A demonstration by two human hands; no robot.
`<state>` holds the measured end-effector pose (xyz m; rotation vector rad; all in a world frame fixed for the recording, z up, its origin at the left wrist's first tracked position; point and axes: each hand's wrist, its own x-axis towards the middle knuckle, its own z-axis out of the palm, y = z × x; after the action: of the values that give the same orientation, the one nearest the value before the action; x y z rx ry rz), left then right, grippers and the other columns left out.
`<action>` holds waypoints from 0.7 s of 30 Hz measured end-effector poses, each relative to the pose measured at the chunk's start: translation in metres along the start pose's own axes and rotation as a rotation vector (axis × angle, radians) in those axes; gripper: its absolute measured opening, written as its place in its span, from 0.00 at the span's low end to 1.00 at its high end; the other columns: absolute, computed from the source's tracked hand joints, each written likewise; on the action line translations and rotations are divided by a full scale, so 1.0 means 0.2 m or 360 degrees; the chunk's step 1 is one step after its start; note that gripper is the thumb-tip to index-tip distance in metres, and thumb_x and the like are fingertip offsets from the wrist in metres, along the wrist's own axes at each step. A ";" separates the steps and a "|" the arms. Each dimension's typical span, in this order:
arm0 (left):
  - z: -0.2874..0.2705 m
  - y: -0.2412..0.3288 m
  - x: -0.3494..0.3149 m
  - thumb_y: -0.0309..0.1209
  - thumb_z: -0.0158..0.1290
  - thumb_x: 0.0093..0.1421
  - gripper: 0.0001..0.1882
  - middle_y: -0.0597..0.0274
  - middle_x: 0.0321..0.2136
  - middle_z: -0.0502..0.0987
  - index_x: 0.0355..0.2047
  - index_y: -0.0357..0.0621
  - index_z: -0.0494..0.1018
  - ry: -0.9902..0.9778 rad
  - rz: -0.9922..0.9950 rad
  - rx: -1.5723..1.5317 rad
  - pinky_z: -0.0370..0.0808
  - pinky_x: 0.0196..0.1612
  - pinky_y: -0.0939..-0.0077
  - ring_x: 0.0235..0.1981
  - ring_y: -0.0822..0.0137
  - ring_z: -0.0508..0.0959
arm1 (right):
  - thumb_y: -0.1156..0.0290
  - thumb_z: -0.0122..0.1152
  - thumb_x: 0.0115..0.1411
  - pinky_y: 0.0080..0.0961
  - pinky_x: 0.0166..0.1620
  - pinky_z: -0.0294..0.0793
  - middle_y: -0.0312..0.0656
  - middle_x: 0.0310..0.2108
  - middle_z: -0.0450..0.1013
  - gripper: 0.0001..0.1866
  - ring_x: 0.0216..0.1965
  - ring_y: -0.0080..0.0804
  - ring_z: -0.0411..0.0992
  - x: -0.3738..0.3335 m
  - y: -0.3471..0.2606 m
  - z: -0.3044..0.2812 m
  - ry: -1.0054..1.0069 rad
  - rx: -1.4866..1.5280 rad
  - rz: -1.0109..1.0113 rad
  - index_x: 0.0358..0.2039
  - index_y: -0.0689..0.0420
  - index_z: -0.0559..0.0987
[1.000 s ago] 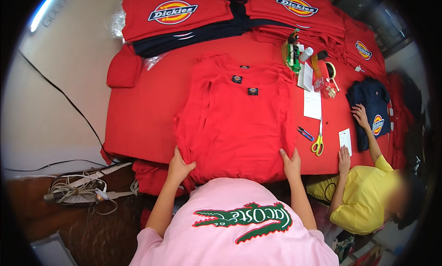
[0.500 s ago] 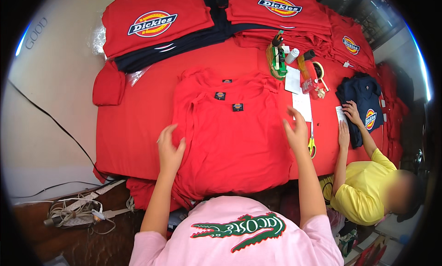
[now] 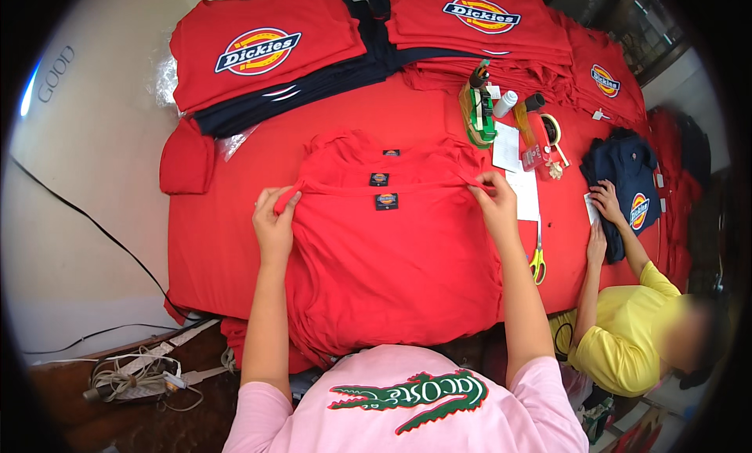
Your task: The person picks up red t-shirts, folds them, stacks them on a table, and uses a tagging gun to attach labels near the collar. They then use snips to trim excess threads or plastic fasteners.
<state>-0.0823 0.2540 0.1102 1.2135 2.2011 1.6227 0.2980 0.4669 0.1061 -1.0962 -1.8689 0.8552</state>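
Observation:
A red shirt (image 3: 399, 265) lies spread in front of me, its dark neck label (image 3: 386, 201) facing up. My left hand (image 3: 274, 222) pinches its left shoulder, while my right hand (image 3: 494, 208) pinches the right one. Between them the top edge is pulled into a straight line. Under and beyond it are more red shirts (image 3: 350, 149), whose neck labels show one behind another. The pinched fingertips of both hands are closed on cloth.
Folded red shirts (image 3: 258, 81) over navy ones line the far side. To the right are yellow scissors (image 3: 537, 266), white papers (image 3: 526, 194), a green tool (image 3: 479, 117) and a tape roll (image 3: 551, 129). A person in yellow (image 3: 627, 327) handles a navy shirt (image 3: 623, 163).
Both hands have moved onto the top shirt and closed on its shoulders. Its neckline, curved before, is now drawn straight and its label has shifted left.

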 end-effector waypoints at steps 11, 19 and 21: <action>0.09 -0.10 0.23 0.30 0.68 0.58 0.10 0.56 0.49 0.76 0.39 0.41 0.83 -0.0700 0.0481 0.0814 0.63 0.70 0.50 0.57 0.53 0.76 | 0.75 0.70 0.60 0.38 0.48 0.79 0.47 0.42 0.79 0.13 0.45 0.43 0.80 0.07 -0.10 0.19 0.0052 -0.0668 0.0182 0.45 0.56 0.81; -0.29 0.35 -0.03 0.17 0.64 0.54 0.09 0.54 0.40 0.75 0.34 0.36 0.77 -0.0424 0.0424 0.0318 0.76 0.51 0.64 0.46 0.54 0.79 | 0.81 0.68 0.58 0.28 0.55 0.75 0.37 0.41 0.78 0.10 0.47 0.27 0.77 -0.26 -0.29 -0.32 -0.0499 0.0800 0.0190 0.41 0.64 0.83; -0.39 0.33 -0.10 0.15 0.63 0.51 0.10 0.54 0.41 0.75 0.33 0.36 0.76 -0.0373 0.0463 0.0350 0.75 0.52 0.63 0.47 0.53 0.79 | 0.81 0.67 0.59 0.29 0.58 0.74 0.38 0.43 0.78 0.11 0.50 0.27 0.76 -0.34 -0.36 -0.45 -0.0544 0.0911 0.0119 0.43 0.65 0.82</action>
<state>-0.0771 0.1896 0.1921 1.7566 2.1755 1.2654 0.3713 0.3912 0.1875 -0.6910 -1.6813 1.5802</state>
